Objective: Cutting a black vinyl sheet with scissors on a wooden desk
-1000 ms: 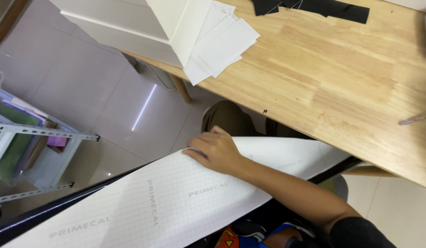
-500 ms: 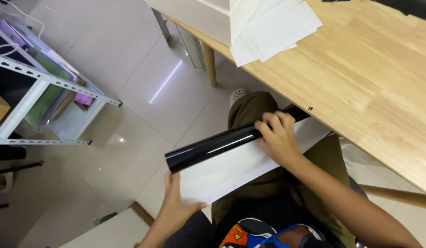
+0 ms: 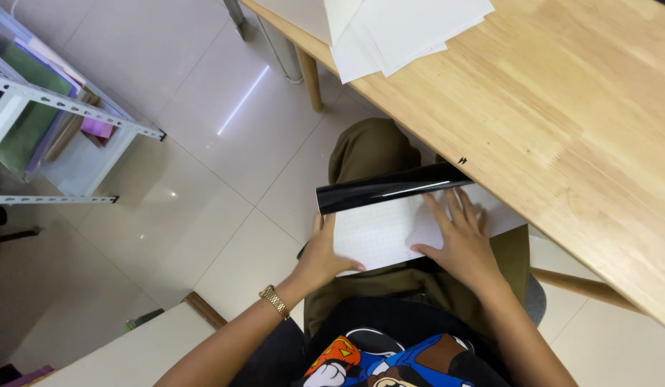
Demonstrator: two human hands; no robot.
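Observation:
A sheet of vinyl lies over my lap, its white gridded backing (image 3: 379, 233) facing up and its glossy black face rolled over along the far edge (image 3: 390, 190). My left hand (image 3: 322, 254) grips the sheet's left edge, thumb on top. Over on the backing, my right hand (image 3: 458, 240) rests flat with fingers spread, pressing it down just below the black roll. The sheet's right end tucks under the edge of the wooden table (image 3: 562, 122).
A stack of white paper sheets (image 3: 397, 29) lies on the table's far left corner. A metal shelf rack (image 3: 53, 107) with coloured folders stands on the tiled floor at left. A pale board (image 3: 125, 355) sits at lower left.
The sheet has been rolled up shorter and pulled closer onto my lap. My right hand went from gripping the black roll to lying flat on the white backing; my left hand shifted to the sheet's left edge.

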